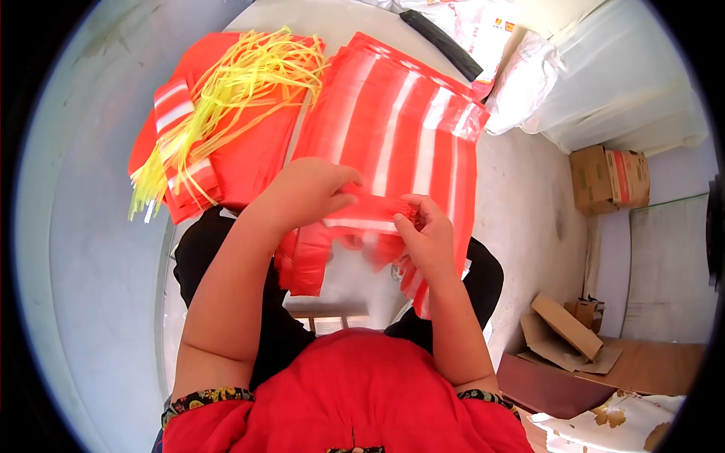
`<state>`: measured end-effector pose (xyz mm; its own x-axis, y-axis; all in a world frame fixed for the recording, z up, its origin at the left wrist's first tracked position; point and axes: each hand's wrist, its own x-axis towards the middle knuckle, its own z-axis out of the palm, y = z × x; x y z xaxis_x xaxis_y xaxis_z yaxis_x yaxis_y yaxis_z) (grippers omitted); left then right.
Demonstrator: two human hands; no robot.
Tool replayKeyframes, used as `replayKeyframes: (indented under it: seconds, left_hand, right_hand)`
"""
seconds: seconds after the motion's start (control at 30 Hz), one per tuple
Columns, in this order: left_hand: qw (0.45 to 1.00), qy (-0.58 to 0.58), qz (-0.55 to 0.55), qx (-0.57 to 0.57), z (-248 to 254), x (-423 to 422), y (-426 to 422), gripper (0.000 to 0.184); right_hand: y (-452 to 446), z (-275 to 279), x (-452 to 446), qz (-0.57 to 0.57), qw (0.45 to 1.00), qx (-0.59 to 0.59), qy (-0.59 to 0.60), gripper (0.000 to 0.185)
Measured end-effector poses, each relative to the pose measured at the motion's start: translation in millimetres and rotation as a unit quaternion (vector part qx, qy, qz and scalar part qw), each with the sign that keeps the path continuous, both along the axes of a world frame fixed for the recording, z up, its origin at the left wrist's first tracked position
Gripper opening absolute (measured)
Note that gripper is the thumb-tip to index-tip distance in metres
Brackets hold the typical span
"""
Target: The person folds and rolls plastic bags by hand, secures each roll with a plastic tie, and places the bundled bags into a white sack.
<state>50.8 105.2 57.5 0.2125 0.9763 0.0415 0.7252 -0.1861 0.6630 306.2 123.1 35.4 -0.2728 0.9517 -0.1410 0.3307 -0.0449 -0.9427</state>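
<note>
A stack of red-and-white striped plastic bags point(393, 113) lies in front of me, its near end hanging over my lap with cut, handle-like strips. My right hand point(430, 238) is closed, thumb against fingers, on a gathered edge of the top striped bag. Just left of it, my left hand point(321, 189) hovers over the same stack, thumb and forefinger apart with nothing visible between them. Its other fingers are partly hidden. Farther left, a bundle of thin yellow strips point(253, 75) rests on a red plastic pile point(279, 132), beside a folded striped piece point(175, 106).
A black roll point(442, 44) and white printed sacks point(521, 87) lie beyond the stack. To the right are a cardboard box point(610, 180) near the wall and flattened cardboard point(563, 336) on a brown surface. A pale wall point(98, 226) runs along the left.
</note>
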Motion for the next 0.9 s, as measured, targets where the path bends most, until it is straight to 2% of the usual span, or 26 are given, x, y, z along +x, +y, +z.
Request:
replayKeyframes:
  seconds: [0.07,0.17,0.27,0.37,0.47,0.57,0.77,0.87,0.9]
  left_hand:
    - [1.000,0.022,0.003,0.007,-2,3,0,0.026]
    - [0.994,0.065,-0.008,0.084,-2,8,-2,0.023]
    - [0.985,-0.010,-0.064,0.159,-6,18,1,0.020]
    - [0.982,-0.078,-0.106,0.133,-9,33,0,0.018]
    - [0.989,-0.050,-0.112,0.081,-20,42,3,0.017]
    - [0.985,-0.019,-0.133,0.109,-22,45,5,0.017]
    - [0.985,-0.010,-0.133,0.112,-22,45,3,0.021]
    - [0.983,-0.015,-0.133,0.127,-19,45,0,0.024]
    - [0.983,-0.016,-0.130,0.131,-19,45,-1,0.025]
  right_hand:
    - [2,5,3,0.011,0.996,-0.012,-0.091,0.032]
    - [1,6,4,0.030,0.989,0.048,-0.136,0.031]
    - [-1,4,4,0.042,0.983,0.092,-0.155,0.033]
    - [-3,6,4,0.049,0.975,0.121,-0.182,0.034]
    - [-7,16,6,0.048,0.967,0.118,-0.220,0.033]
    - [-13,0,28,0.070,0.914,0.325,-0.230,0.034]
    - [-31,-14,36,0.117,0.843,0.433,-0.297,0.040]
    - [-31,-24,37,0.115,0.831,0.465,-0.283,0.039]
    - [-31,-22,36,0.126,0.842,0.449,-0.270,0.038]
